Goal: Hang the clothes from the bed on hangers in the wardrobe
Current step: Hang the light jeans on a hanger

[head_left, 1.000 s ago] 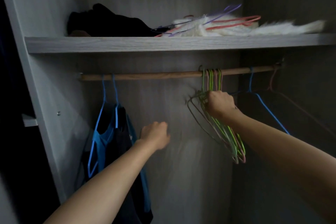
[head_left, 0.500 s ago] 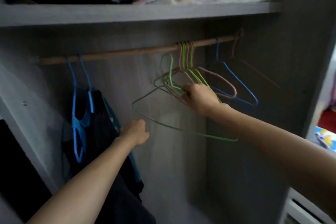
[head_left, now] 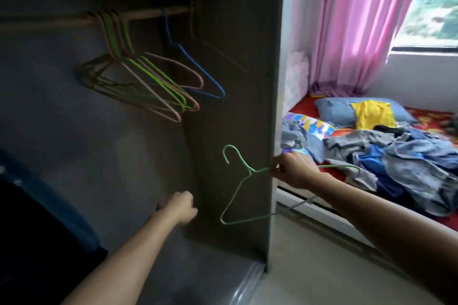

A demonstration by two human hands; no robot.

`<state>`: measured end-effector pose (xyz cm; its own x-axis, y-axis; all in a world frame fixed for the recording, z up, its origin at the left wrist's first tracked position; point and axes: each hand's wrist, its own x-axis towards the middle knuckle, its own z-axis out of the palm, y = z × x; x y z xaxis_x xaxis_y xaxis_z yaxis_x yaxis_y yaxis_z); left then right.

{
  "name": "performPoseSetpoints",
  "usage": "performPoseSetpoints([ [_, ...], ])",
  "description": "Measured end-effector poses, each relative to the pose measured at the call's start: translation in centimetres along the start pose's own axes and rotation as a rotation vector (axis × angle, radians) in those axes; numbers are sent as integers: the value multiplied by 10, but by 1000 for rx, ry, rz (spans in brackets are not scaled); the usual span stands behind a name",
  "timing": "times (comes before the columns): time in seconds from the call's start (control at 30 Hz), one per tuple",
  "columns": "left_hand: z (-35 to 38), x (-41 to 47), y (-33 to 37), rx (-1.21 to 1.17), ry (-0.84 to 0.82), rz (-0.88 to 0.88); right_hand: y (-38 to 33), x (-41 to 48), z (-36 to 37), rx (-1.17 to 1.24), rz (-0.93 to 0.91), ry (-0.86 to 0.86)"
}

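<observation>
My right hand (head_left: 296, 172) grips a green wire hanger (head_left: 238, 182) by its shoulder, away from the rail, in front of the wardrobe's right side panel (head_left: 247, 106). Several green, pink and blue hangers (head_left: 148, 82) still swing on the wooden rail (head_left: 138, 16) inside the wardrobe. My left hand (head_left: 179, 208) hovers low inside the wardrobe with fingers loosely curled and holds nothing. A pile of blue and grey clothes (head_left: 396, 163) lies on the bed (head_left: 307, 104) to the right, with a yellow garment (head_left: 374, 116) on a blue pillow.
Dark and blue clothes (head_left: 49, 218) hang at the left edge of the wardrobe. A pink curtain (head_left: 359, 20) covers part of the window behind the bed. Pale floor (head_left: 322, 267) runs between the wardrobe and the bed frame.
My right hand lifted the green hanger off the rail and carried it down and right. My view turned right, so the bed and clothes came into sight. The left hand stayed low.
</observation>
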<state>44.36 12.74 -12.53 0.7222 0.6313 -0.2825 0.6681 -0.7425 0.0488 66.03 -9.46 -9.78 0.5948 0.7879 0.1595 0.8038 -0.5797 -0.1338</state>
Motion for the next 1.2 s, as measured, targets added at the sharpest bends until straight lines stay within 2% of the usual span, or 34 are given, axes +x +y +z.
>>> performPoseSetpoints([
  [0.13,4,20,105,69,-22,155,102,-52,-3,23,224,12],
  [0.3,14,41,264,42,-91,343,235,-114,-24,35,441,30],
  [0.47,36,50,416,108,-54,533,359,-170,-41,77,651,24],
  [0.57,44,56,487,144,-86,609,419,-198,-46,130,767,20],
  [0.73,52,82,550,135,-116,670,485,-214,-43,207,862,44],
  [0.93,57,165,651,192,-132,748,588,-202,-16,276,1020,62],
  [1.13,50,251,757,271,-221,893,691,-178,-14,295,1244,155],
  [1.2,47,278,795,267,-196,902,721,-173,-15,303,1314,205],
])
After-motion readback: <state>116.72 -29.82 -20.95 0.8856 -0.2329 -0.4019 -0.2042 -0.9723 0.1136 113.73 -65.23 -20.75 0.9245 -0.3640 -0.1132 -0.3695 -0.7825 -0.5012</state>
